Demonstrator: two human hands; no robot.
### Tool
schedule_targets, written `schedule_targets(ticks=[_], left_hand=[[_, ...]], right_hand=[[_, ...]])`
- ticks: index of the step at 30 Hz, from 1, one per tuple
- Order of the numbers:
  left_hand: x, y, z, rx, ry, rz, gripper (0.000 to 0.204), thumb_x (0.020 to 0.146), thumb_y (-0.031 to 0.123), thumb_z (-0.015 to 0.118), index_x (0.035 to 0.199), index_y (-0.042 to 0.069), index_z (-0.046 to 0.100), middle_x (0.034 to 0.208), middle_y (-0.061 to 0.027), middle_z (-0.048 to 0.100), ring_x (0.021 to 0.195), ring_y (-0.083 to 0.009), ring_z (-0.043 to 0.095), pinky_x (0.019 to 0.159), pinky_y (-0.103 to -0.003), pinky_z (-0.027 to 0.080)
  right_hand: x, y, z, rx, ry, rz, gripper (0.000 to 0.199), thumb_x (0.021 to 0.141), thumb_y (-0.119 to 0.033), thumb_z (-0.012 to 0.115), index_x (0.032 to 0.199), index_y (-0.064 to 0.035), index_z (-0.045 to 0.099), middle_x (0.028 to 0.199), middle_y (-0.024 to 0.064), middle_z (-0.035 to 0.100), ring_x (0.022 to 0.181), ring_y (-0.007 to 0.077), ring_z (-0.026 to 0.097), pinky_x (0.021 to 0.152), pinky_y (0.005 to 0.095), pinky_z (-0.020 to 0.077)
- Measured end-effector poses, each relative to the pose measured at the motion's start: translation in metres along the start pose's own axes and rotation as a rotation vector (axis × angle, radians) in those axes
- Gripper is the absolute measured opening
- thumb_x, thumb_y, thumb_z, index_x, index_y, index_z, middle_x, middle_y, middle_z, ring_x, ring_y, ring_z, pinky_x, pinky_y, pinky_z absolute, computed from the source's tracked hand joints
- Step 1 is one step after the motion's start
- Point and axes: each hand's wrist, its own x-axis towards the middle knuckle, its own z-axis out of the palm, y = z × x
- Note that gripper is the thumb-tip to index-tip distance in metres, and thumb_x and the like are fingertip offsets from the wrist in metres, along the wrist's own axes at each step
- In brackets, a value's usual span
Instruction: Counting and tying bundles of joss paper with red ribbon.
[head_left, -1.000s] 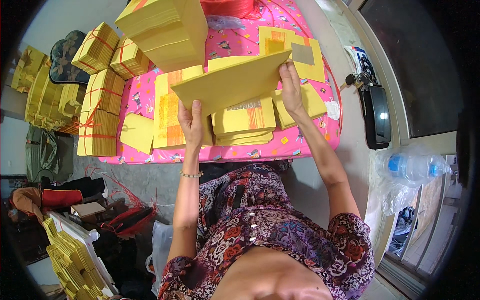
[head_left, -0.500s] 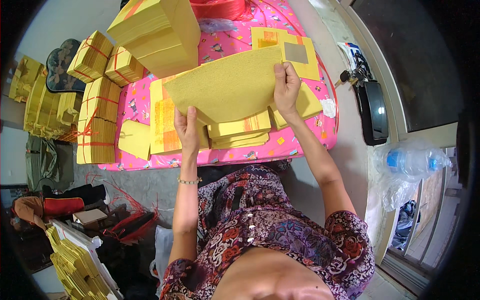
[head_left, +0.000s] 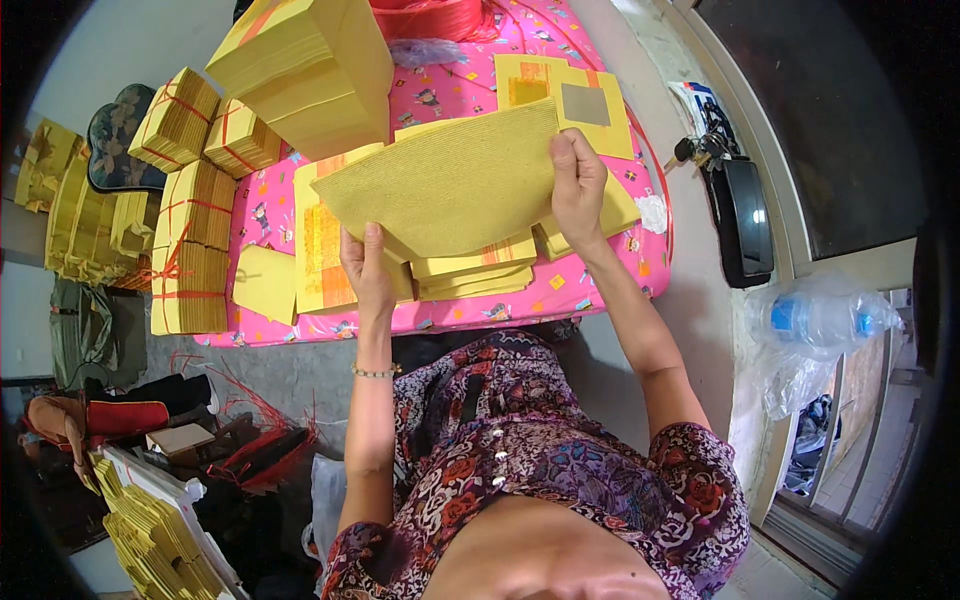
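A sheaf of yellow joss paper [head_left: 450,185], finely ridged across its face, is stretched between my two hands above the table, tilted and sagging in the middle. My left hand [head_left: 368,265] grips its lower left edge, thumb on top. Higher up, my right hand [head_left: 580,190] pinches the right edge with the thumb in front. I cannot tell how many sheets it has. Beneath it lie a low pile of yellow paper [head_left: 475,280] and an orange-printed stack [head_left: 325,255], both partly hidden. A loose yellow piece [head_left: 265,283] rests to the left.
The pink patterned tabletop [head_left: 440,318] carries a tall yellow stack [head_left: 310,85], tied bundles [head_left: 190,295], printed sheets [head_left: 545,85] and red plastic strips [head_left: 425,18]. A phone [head_left: 742,215] and keys [head_left: 700,148] lie on the right ledge. At lower left, another person's hand [head_left: 82,466] nears yellow paper.
My hands and the sheaf have shifted slightly left, with the sheaf's left corner a little lower. The view has moved slightly. At lower left, another person's hand has come into sight.
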Motion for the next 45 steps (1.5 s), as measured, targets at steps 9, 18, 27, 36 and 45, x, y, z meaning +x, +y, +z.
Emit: schedule_targets(ticks=[9,18,27,36,45], left_hand=[[0.001,-0.002,-0.002,-0.007,0.011,-0.002,0.035,0.096,0.014,0.052,0.128,0.002,0.047,0.12,-0.0063,0.057,0.107,-0.0113,0.052,0.093,-0.027,0.04],[0.002,0.007,-0.002,-0.025,0.052,-0.045,0.037,0.095,0.014,0.053,0.129,0.002,0.045,0.124,-0.0067,0.055,0.111,-0.0127,0.05,0.098,-0.029,0.037],[0.016,0.035,0.042,-0.308,-0.345,-0.381,0.047,0.092,0.016,0.056,0.133,0.001,0.042,0.127,-0.0062,0.053,0.118,-0.0146,0.048,0.101,-0.031,0.035],[0.015,0.028,0.067,-0.274,-0.515,-0.422,0.048,0.091,0.017,0.06,0.133,0.001,0.045,0.121,-0.003,0.056,0.111,-0.0119,0.05,0.098,-0.028,0.037],[0.019,0.015,0.067,-0.038,-0.354,-0.068,0.022,0.09,0.006,0.059,0.111,0.001,0.053,0.1,-0.0023,0.057,0.092,-0.0084,0.051,0.082,-0.024,0.042]], right_hand=[[-0.005,-0.015,-0.005,0.147,-0.038,-0.002,0.017,0.098,-0.017,0.046,0.09,-0.0024,0.053,0.072,-0.0074,0.039,0.065,0.002,0.032,0.057,0.0194,0.0287],[0.001,-0.013,-0.007,0.123,-0.148,0.128,0.009,0.096,-0.012,0.051,0.098,-0.003,0.053,0.077,-0.0055,0.046,0.068,0.0006,0.039,0.06,0.0171,0.0332],[0.005,-0.011,0.027,0.684,-0.217,0.544,0.015,0.098,-0.019,0.049,0.107,-0.0074,0.052,0.092,-0.0046,0.056,0.082,0.0012,0.054,0.068,0.0186,0.0459],[-0.016,-0.004,0.031,0.42,-0.356,0.407,0.032,0.093,-0.015,0.053,0.124,-0.0046,0.052,0.112,0.0042,0.061,0.095,0.0098,0.06,0.08,0.0261,0.0506],[-0.01,0.003,-0.004,0.618,-0.293,0.479,0.049,0.089,-0.023,0.06,0.129,-0.0003,0.044,0.123,0.0097,0.054,0.109,0.0168,0.055,0.091,0.0319,0.0453]])
